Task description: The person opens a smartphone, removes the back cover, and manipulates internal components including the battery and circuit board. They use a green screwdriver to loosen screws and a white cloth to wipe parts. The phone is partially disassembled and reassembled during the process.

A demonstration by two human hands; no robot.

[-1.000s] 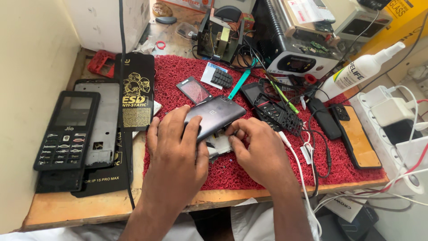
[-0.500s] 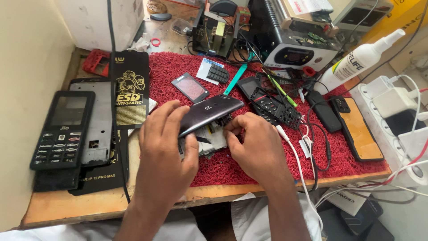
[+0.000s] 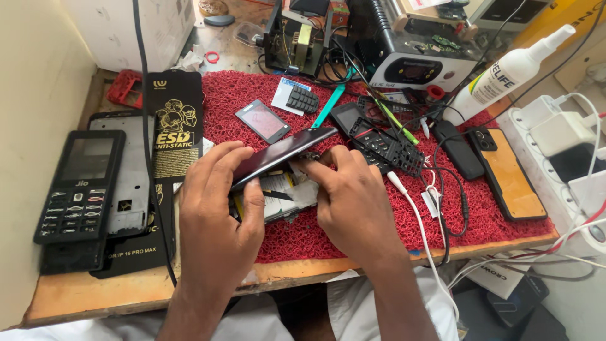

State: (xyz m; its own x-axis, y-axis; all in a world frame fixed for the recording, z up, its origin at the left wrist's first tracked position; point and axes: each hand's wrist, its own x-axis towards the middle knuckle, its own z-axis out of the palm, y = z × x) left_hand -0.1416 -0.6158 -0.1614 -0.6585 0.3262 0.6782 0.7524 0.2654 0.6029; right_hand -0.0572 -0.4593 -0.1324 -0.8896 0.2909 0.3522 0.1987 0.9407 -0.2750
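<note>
- Here, in the head view, both hands hold a dark smartphone (image 3: 284,153) just above the red mat (image 3: 492,221), near the middle of the table.
- The left hand (image 3: 218,221) is closed around the lower end of the phone, thumb under it and fingers over the glass.
- The right hand (image 3: 350,202) pinches the underside near the middle with its fingertips; the grip is closed on the phone too.
- The phone is tilted, its far end pointing to about 2 o'clock, over some papers and small parts.
- I judge the phone light and stiff, but its glass is smooth, slippery and easy to crack; holding by the side edges looks safest.
- At 9 o'clock lies a black keypad phone (image 3: 79,186); at 3 o'clock an orange-backed phone (image 3: 508,173); at 1 o'clock a white spray bottle (image 3: 511,72).
- Compared with a second ago, the phone is tipped more on its edge, and the right fingers have moved further under it.
</note>
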